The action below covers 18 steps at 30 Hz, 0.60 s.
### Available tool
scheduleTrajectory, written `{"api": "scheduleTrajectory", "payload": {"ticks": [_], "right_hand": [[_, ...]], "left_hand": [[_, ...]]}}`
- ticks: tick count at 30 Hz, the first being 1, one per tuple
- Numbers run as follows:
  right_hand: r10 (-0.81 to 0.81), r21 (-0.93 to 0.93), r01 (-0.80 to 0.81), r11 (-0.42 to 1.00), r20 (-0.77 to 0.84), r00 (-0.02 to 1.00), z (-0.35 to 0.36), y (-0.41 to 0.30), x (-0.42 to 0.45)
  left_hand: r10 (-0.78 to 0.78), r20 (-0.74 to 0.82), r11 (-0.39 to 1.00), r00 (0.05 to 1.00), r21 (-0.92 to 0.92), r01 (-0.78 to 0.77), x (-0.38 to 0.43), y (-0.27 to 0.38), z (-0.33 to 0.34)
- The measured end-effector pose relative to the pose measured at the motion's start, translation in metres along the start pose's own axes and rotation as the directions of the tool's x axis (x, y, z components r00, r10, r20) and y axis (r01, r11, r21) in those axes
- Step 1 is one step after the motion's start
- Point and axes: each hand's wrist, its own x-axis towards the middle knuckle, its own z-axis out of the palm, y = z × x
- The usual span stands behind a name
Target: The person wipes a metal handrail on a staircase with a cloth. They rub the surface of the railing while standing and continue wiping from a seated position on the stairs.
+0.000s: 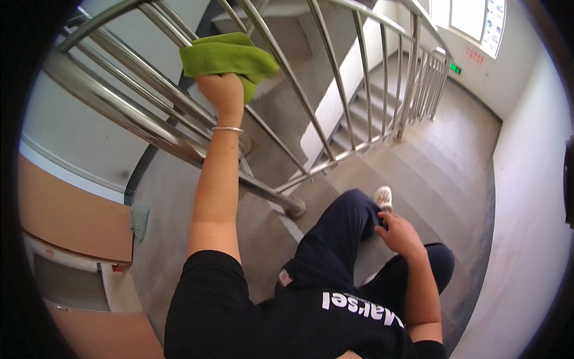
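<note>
A green cloth (228,56) is gripped in my left hand (222,92), which reaches out with a bangle on its wrist. The cloth lies against a slim metal baluster of the stair railing (287,63). Part of the baluster is hidden behind the cloth and hand. My right hand (399,233) holds nothing; its fingers are loosely apart just above my knee in dark trousers. The thick steel newel post (264,193) passes behind my left forearm.
Concrete steps (403,179) descend ahead beside a white wall (529,179), and another flight (363,112) shows through the balusters. At the left, a brown wooden board (80,215) stands near a pale blue-green cloth (140,221). A window (466,20) is at the upper right.
</note>
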Motion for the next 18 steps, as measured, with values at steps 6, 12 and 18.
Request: {"api": "scheduleTrajectory", "payload": {"ticks": [6,12,18], "right_hand": [[-0.03,0.035,0.032,0.999,-0.054,0.998,-0.006,-0.009,-0.007],[0.064,0.011,-0.063,0.998,-0.014,0.998,-0.008,0.001,0.004],[0.156,0.013,-0.157,0.988,0.011,0.988,0.003,0.017,0.024]], "left_hand": [[-0.11,0.337,0.993,0.935,0.075,0.089,-0.137,-0.035,-0.005],[-0.526,0.53,0.839,0.665,0.197,0.507,-0.276,-0.032,-0.019],[-0.679,0.709,0.48,0.191,0.231,0.846,-0.357,-0.048,-0.03]]}}
